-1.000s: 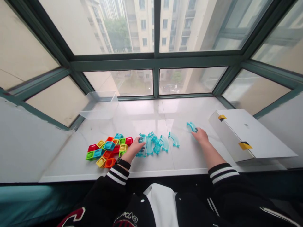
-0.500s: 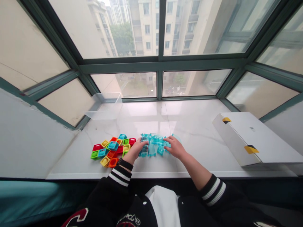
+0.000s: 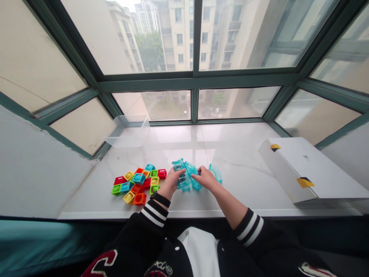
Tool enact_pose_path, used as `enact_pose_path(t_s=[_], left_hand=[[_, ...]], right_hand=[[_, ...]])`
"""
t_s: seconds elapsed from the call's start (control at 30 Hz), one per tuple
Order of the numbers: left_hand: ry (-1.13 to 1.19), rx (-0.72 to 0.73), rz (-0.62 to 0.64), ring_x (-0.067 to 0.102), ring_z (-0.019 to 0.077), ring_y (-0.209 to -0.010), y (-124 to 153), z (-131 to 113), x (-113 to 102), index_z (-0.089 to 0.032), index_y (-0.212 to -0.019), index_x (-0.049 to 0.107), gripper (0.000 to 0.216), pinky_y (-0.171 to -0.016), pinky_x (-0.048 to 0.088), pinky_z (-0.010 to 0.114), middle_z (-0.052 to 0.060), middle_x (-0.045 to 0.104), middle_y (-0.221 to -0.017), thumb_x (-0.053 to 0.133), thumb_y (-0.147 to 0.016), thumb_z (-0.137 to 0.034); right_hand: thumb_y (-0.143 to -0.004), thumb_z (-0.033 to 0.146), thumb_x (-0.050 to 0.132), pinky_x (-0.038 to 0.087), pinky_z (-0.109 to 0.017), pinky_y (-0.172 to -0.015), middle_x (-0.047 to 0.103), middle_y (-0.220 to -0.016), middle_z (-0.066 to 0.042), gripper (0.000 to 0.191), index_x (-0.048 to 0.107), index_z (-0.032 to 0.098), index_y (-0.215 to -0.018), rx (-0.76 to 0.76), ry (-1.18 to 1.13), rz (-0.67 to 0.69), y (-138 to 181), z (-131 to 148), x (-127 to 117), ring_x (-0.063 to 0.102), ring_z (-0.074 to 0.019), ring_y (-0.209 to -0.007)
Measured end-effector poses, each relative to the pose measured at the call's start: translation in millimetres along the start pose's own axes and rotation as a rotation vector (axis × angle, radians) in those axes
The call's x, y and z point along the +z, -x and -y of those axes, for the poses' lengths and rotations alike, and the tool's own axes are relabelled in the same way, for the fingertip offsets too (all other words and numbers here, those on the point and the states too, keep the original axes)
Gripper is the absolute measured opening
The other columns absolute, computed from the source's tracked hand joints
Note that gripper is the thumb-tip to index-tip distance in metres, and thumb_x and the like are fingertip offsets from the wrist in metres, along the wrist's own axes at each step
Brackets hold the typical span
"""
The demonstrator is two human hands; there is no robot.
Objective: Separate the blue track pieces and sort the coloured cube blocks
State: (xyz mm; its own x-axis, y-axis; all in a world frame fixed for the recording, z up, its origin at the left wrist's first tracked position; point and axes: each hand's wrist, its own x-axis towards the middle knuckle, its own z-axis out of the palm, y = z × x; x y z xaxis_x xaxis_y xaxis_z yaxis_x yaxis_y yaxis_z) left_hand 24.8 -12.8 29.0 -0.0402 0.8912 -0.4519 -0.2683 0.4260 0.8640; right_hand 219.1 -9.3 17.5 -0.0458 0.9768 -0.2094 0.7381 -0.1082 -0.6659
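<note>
Held teal tracks (image 3: pixel 186 177) between left hand (image 3: pixel 170 182) and right hand (image 3: pixel 205 178), fingers curled onto pile. Looked light, stiff, slippery plastic; best gripped at outer edges, squeezed together.

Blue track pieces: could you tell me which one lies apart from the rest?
The curved piece alone on the sill, right of the right hand; the bunch sits between it and the left hand.

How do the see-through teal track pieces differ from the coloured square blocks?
The teal track pieces are translucent and one colour; the coloured square blocks are opaque and many-coloured. The left hand and right hand grip the track pieces; the blocks lie untouched. Both are small plastic toy parts.
</note>
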Motion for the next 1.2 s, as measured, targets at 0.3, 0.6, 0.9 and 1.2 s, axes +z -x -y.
enact_pose_path(t_s=[0.3, 0.6, 0.9, 1.2], left_hand=[[-0.010, 0.028, 0.012, 0.068, 0.0149, -0.069, 2, 0, 14, -0.021, -0.110, 0.059, 0.045, -0.067, 0.058, 0.030, 0.003, 0.069, -0.091, 0.085, -0.073, -0.026], [-0.077, 0.043, 0.053, 0.071, 0.0168, -0.074, 2, 6, 20, -0.020, -0.116, 0.058, 0.047, -0.066, 0.060, 0.031, 0.008, 0.072, -0.100, 0.084, -0.078, -0.028], [-0.177, 0.055, 0.036, 0.065, 0.0145, -0.066, -4, 5, 24, -0.019, -0.111, 0.060, 0.044, -0.060, 0.056, 0.028, 0.005, 0.068, -0.090, 0.085, -0.078, -0.032], [-0.224, 0.022, -0.025, 0.065, 0.0156, -0.073, -10, 6, 19, -0.021, -0.115, 0.054, 0.052, -0.064, 0.056, 0.028, 0.006, 0.066, -0.094, 0.087, -0.075, -0.029]], right_hand=[[-0.087, 0.045, 0.073, 0.044, -0.026, -0.056, 0.075, -0.085, -0.003, 0.027, 0.057, 0.023, -0.091, 0.158, -0.454, 0.246, -7, -1, -6, 0.062, -0.0146, -0.063], [-0.094, 0.043, 0.066, 0.041, -0.022, -0.046, 0.078, -0.101, -0.006, 0.028, 0.070, 0.022, -0.111, 0.227, -0.956, 0.483, -9, -20, -11, 0.054, -0.0098, -0.053], [-0.098, 0.043, 0.049, 0.035, -0.019, -0.044, 0.068, -0.078, -0.002, 0.038, 0.073, 0.018, -0.113, 0.323, -1.221, 0.548, -10, -30, -15, 0.053, -0.0104, -0.051], [-0.095, 0.047, 0.059, 0.047, -0.025, -0.056, 0.073, -0.087, -0.002, 0.038, 0.068, 0.024, -0.124, 0.158, -0.690, 0.187, -2, -44, -35, 0.066, -0.0157, -0.066]])
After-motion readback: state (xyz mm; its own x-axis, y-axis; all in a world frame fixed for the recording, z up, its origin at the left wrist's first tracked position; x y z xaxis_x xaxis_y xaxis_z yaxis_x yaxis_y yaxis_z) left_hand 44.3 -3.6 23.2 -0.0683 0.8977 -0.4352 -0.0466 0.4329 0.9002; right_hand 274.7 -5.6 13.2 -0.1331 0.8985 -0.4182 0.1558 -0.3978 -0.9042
